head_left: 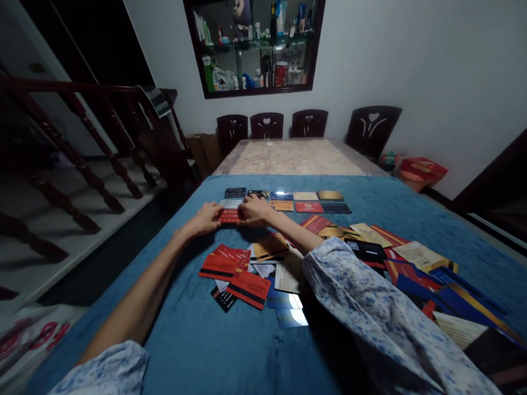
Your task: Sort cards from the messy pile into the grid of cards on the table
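A red card (229,216) lies at the left of the front row, on the blue cloth (189,333). My left hand (205,218) pinches its left edge, and my right hand (255,211) has its fingers closed at the right edge. Just behind it is a pale card (231,203). Two rows of cards stretch to the right, among them an orange card (282,205), a red card with a light mark (308,207) and a gold card (330,195). Nearer to me, loose red cards with black stripes (248,288) overlap other cards. My right fingertips are partly hidden.
Under my right forearm and to the right spreads a pile of card sleeves and folders (421,256). Beyond the cloth, the bare tabletop (299,156) reaches dark chairs (310,123). A wooden railing (75,133) runs along the left, and a shelf niche (260,42) is set in the wall.
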Action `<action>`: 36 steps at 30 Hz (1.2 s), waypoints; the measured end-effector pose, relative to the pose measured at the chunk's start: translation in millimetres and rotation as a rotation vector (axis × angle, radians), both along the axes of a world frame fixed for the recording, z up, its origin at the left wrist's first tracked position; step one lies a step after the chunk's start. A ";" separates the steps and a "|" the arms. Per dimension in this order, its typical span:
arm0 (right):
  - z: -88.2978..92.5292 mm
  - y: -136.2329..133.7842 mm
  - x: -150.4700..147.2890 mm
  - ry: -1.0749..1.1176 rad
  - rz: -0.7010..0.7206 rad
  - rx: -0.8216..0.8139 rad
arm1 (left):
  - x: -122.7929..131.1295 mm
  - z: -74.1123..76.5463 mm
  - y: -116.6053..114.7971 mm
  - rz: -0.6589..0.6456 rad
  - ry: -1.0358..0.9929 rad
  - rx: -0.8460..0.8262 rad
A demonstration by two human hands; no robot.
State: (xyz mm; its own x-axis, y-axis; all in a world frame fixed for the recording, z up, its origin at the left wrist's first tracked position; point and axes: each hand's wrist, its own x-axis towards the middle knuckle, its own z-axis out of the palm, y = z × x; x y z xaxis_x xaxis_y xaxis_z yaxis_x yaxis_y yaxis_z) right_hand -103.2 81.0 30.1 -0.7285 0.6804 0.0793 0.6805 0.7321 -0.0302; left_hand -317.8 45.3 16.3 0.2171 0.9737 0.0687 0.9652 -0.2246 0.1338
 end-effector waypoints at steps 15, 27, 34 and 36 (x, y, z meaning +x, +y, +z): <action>-12.6 15.5 -31.7 -0.046 -0.008 -0.053 | -27.0 -17.5 14.2 0.033 0.005 -0.014; -13.8 17.2 -34.6 -0.052 -0.023 -0.079 | -26.6 -20.8 12.8 0.061 -0.063 -0.002; -14.5 16.7 -35.5 -0.035 -0.012 -0.047 | -21.3 -17.3 10.6 0.103 -0.104 0.017; -14.9 17.2 -35.4 -0.038 -0.009 -0.043 | -20.6 -17.9 10.4 0.117 -0.105 0.014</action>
